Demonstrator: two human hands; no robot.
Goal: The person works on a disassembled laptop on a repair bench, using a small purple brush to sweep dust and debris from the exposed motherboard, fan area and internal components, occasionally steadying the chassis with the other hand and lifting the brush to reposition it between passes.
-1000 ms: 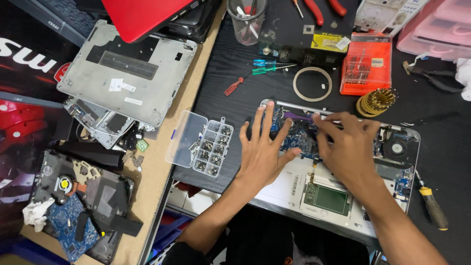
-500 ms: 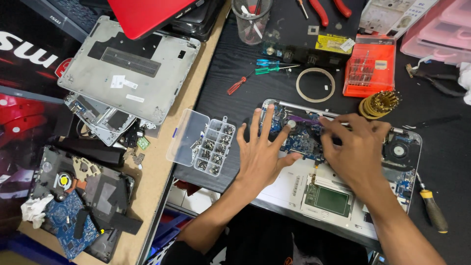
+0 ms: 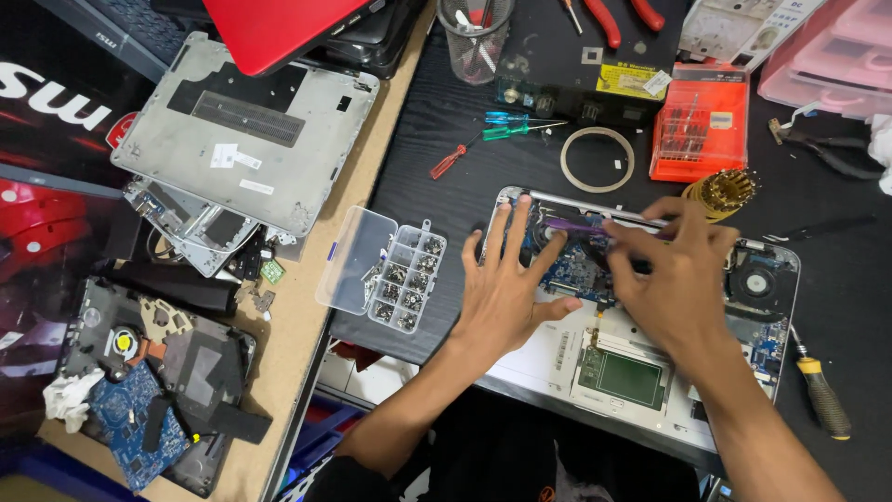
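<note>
An opened silver laptop (image 3: 557, 358) lies on the dark mat with its blue circuit board (image 3: 581, 270) and fan (image 3: 757, 279) exposed. My left hand (image 3: 506, 288) rests flat on the board's left part, fingers spread and holding nothing. My right hand (image 3: 674, 274) is over the middle of the board. Its fingertips pinch a thin purple tool (image 3: 571, 225) that points left along the laptop's far edge. The tool's tip lies just past my left fingertips.
A clear screw box (image 3: 386, 270) stands open left of the laptop. Behind it are a tape ring (image 3: 597, 158), an orange bit case (image 3: 699, 125), small screwdrivers (image 3: 511, 125) and a mesh cup (image 3: 474, 37). A yellow-handled screwdriver (image 3: 822, 395) lies right. Grey laptop covers (image 3: 246, 130) pile up left.
Both hands stay on the laptop board. My right hand has shifted slightly while working the purple tool; my left hand remains spread in place.
</note>
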